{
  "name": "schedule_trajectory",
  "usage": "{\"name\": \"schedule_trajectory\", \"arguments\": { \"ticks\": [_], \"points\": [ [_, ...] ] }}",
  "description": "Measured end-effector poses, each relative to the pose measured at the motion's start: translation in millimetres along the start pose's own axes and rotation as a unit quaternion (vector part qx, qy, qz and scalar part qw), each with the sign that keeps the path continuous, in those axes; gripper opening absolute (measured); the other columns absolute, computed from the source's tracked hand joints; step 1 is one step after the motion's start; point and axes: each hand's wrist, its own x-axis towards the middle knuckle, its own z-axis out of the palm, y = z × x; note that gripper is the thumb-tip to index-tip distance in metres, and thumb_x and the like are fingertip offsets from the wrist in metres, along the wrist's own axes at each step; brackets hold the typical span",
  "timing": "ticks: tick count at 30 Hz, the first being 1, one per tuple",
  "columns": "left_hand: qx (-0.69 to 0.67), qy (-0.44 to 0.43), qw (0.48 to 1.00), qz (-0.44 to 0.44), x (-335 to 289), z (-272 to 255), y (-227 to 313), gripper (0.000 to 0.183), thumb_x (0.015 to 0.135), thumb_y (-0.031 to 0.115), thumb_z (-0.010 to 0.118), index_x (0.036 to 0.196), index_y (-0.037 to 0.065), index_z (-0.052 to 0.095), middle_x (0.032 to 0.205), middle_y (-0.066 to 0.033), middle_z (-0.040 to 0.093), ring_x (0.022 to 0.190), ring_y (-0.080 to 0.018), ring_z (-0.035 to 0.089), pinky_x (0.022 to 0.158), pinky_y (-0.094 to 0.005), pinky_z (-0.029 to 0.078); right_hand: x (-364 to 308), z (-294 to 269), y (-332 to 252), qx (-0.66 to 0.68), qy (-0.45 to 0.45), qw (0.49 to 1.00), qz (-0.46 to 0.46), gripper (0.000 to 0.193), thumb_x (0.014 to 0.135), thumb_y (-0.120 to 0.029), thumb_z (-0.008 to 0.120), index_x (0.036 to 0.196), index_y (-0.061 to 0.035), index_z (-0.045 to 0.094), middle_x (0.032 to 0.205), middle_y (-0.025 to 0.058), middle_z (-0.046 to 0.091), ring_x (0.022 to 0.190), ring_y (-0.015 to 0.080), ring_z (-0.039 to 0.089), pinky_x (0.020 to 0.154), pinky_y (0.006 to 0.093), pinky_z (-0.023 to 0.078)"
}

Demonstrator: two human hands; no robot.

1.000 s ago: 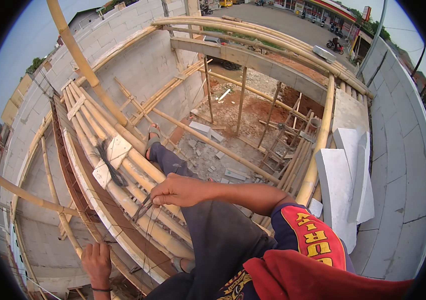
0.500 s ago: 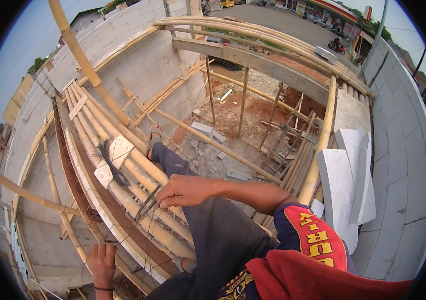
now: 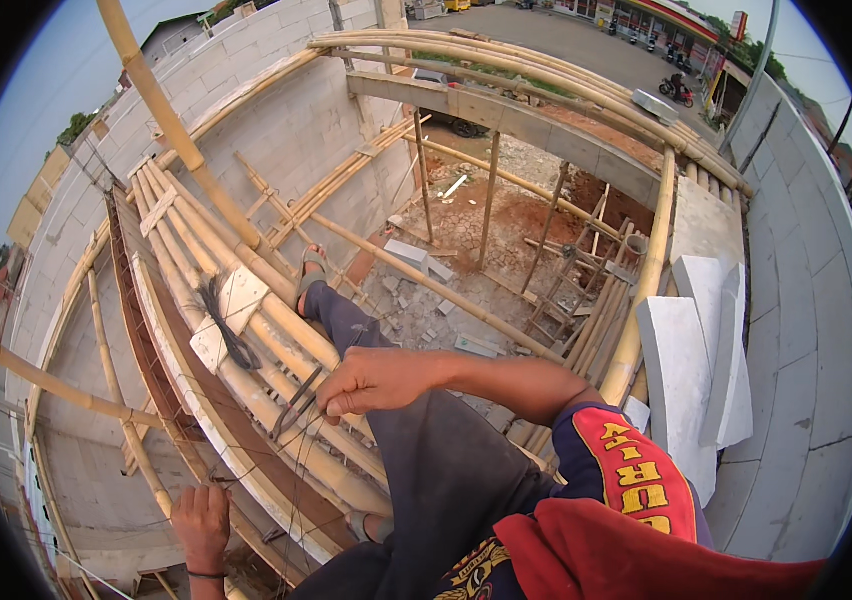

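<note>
My right hand [image 3: 371, 383] is closed around a dark metal tool [image 3: 295, 405] that looks like pincers, over the bamboo poles. Thin dark wires [image 3: 298, 482] hang below the tool beside the formwork. Lower left, my left hand [image 3: 202, 520] has its fingers curled at the outer side of the long formwork trough [image 3: 236, 440]. A bit of wire shows by its fingertips, but what it grips is hidden. A bundle of dark tie wire [image 3: 225, 325] lies across pale boards [image 3: 238, 296] on the bamboo platform [image 3: 271, 350], ahead of my right hand.
I sit high on bamboo, one sandalled foot [image 3: 313, 268] on the poles. An open drop to a rubble floor [image 3: 446, 300] lies to the right. Slanted bamboo poles [image 3: 151, 85] cross the left side. Pale blocks [image 3: 681, 370] stack against the right wall [image 3: 806, 330].
Both hands hold nearly the same places. The whole view has shifted very slightly.
</note>
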Motion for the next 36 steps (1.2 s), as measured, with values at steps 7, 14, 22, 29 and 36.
{"name": "schedule_trajectory", "arguments": {
  "ticks": [7, 14, 22, 29, 36],
  "points": [
    [-0.022, 0.039, 0.999, -0.031, 5, 1, 1, 0.021, 0.079, 0.019, 0.069, 0.074, 0.009, 0.051, 0.067, -0.0054, 0.045, 0.063, -0.024, 0.05, 0.054, -0.0383, 0.039, -1, 26, 27, -0.372, 0.01, 0.912, 0.173, 0.021, 0.096, -0.025, 0.058, 0.088, -0.0056, 0.063, 0.071, 0.0174, 0.064, 0.071, 0.0356, 0.065, 0.063, 0.0449, 0.05],
    [-0.01, 0.011, 0.998, -0.064, -11, 8, -10, 0.021, 0.079, 0.018, 0.07, 0.075, 0.009, 0.051, 0.067, -0.0058, 0.047, 0.063, -0.0242, 0.051, 0.055, -0.0393, 0.039, -11, 9, 24, -0.227, -0.01, 0.974, 0.002, 0.018, 0.092, -0.027, 0.06, 0.086, -0.0101, 0.065, 0.072, 0.013, 0.064, 0.072, 0.034, 0.065, 0.06, 0.0471, 0.048],
    [-0.04, 0.003, 0.995, -0.087, -4, 13, -4, 0.021, 0.078, 0.017, 0.07, 0.073, 0.01, 0.051, 0.066, -0.0051, 0.048, 0.062, -0.0241, 0.051, 0.054, -0.0393, 0.04, -7, -2, 22, -0.327, 0.062, 0.943, 0.011, 0.018, 0.089, -0.028, 0.065, 0.09, -0.0106, 0.064, 0.08, 0.0083, 0.067, 0.079, 0.033, 0.066, 0.065, 0.0454, 0.05],
    [-0.066, 0.025, 0.995, -0.076, 6, 11, 10, 0.022, 0.077, 0.017, 0.071, 0.073, 0.01, 0.051, 0.066, -0.0048, 0.049, 0.062, -0.0241, 0.051, 0.054, -0.0392, 0.039, 3, 24, 31, -0.324, 0.017, 0.945, 0.043, 0.021, 0.088, -0.028, 0.066, 0.095, -0.0083, 0.065, 0.082, 0.011, 0.068, 0.081, 0.0342, 0.067, 0.066, 0.0459, 0.052],
    [-0.133, 0.032, 0.989, -0.051, 26, 4, 23, 0.013, 0.083, 0.015, 0.066, 0.08, 0.007, 0.056, 0.069, -0.0099, 0.054, 0.065, -0.0318, 0.053, 0.056, -0.0429, 0.038, 17, 52, 23, -0.215, 0.07, 0.973, -0.039, 0.017, 0.089, -0.025, 0.066, 0.095, -0.009, 0.068, 0.081, 0.0098, 0.068, 0.078, 0.0323, 0.067, 0.066, 0.044, 0.052]
  ]
}}
